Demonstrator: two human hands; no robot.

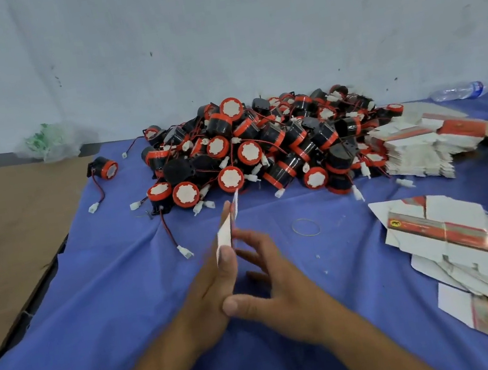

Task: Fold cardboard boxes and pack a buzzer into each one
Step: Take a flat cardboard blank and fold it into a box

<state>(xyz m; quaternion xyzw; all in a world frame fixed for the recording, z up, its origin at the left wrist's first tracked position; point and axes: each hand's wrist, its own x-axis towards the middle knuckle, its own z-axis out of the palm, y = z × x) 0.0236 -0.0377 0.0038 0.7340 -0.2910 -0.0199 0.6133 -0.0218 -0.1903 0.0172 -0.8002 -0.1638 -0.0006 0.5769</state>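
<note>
Box blank (225,229) stands edge-on, pinched by left grip (211,289); right grip (278,278) spread, touching it

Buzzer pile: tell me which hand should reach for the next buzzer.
Right, probably. The left hand pinches the flat carton edge-on, while the right hand has its fingers straight and loose beside it. The buzzer pile lies ahead and spreads toward the right.

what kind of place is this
Likely a small hand-packing workbench: a big heap of buzzers, stacks of flat printed cartons beside it, a blue cloth underneath, and the left hand pinching one carton.
</note>
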